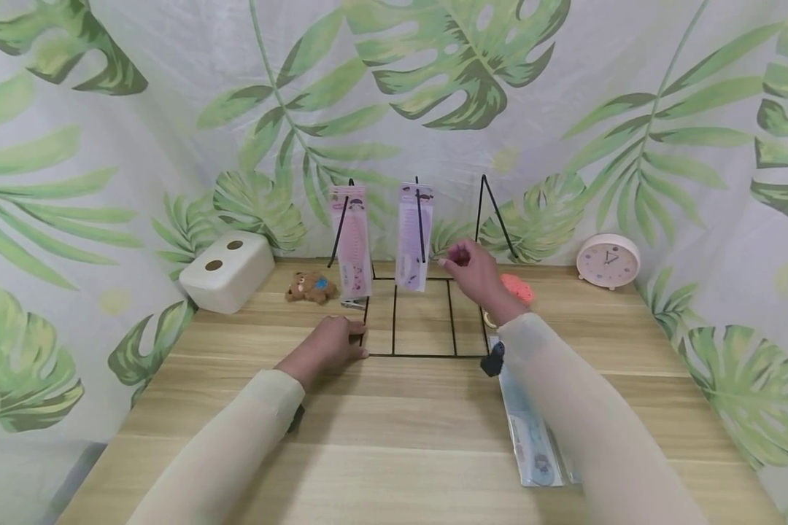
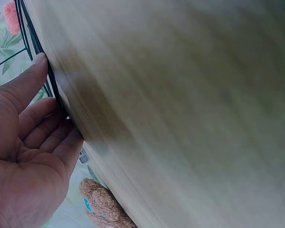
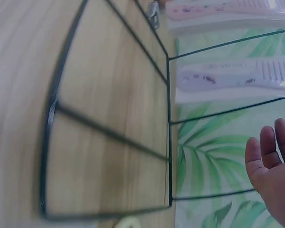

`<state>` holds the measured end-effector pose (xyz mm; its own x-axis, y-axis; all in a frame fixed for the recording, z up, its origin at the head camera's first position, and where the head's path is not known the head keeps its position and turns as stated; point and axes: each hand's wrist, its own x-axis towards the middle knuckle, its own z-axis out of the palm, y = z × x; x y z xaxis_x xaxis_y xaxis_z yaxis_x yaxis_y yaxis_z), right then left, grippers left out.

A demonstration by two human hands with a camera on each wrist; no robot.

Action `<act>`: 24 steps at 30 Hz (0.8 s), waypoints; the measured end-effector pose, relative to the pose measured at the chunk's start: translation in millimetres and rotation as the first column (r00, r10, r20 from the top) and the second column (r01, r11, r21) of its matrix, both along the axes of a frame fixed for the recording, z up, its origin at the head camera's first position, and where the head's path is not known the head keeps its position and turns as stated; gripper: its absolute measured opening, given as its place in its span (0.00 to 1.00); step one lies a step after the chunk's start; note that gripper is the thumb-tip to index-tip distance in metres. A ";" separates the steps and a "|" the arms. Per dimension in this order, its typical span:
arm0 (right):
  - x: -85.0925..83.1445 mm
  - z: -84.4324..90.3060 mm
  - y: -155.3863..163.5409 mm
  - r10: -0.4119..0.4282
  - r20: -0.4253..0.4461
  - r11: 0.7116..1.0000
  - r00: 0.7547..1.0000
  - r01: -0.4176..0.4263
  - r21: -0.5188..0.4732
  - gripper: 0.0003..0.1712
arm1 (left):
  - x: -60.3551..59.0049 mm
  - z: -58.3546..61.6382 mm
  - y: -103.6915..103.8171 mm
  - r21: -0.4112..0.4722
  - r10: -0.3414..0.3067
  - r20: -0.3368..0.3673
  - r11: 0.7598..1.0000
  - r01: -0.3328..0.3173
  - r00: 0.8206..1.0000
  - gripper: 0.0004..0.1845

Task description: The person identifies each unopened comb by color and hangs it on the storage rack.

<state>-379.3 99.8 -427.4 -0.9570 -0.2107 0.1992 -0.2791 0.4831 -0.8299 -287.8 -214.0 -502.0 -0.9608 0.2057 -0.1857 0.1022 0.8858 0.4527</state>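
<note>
A black wire display rack stands on the table, with long hooks at its top. From its left hook hangs a packaged pink comb, and from the middle hook a packaged purple comb. My left hand holds the rack's front left corner between thumb and fingers; the left wrist view shows the thumb against the wire. Just right of the purple comb is my right hand, loosely bent and holding nothing. In the right wrist view its fingers lie apart from the purple comb.
A brown plush bear and a white box with two holes are at the left. A coral-coloured fluffy item lies behind my right wrist, a pink clock farther right. Blue packaged combs lie partly under my right forearm.
</note>
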 end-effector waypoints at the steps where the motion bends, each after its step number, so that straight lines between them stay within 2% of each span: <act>1: 3.1 -0.9 5.6 0.013 0.005 1.000 1.000 -0.013 0.020 0.17 | -0.2 0.1 -0.3 0.001 -0.001 -0.001 1.000 0.001 1.000 0.32; 8: 31.8 -10.8 56.5 0.063 0.053 0.986 0.997 -0.070 0.149 0.21 | -0.5 0.8 -0.7 -0.002 -0.004 -0.003 1.000 0.004 1.000 0.32; 14: 60.0 -30.7 104.1 0.064 0.070 0.964 0.995 -0.080 0.252 0.24 | -1.4 3.8 -0.8 -0.006 -0.014 -0.007 1.000 0.014 1.000 0.31; 16: 69.5 -37.3 118.7 0.029 0.087 0.941 0.996 -0.057 0.334 0.28 | -1.7 4.1 -0.6 -0.003 -0.014 -0.003 1.000 0.014 1.000 0.31; 21: 94.8 -49.5 148.5 -0.094 0.152 0.858 0.984 0.003 0.514 0.36 | -3.0 1.7 -0.8 0.002 -0.013 0.006 1.000 0.013 1.000 0.31; 24: 106.9 -54.6 159.8 -0.149 0.201 0.842 0.968 0.017 0.540 0.37 | -4.0 0.0 -1.3 0.004 -0.018 0.002 1.000 0.018 1.000 0.32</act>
<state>-272.4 259.6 -482.0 -0.9800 -0.1382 -0.1431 -0.0547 0.8788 -0.4740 -291.8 -215.3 -502.0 -0.9567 0.2235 -0.1867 0.1170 0.8821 0.4564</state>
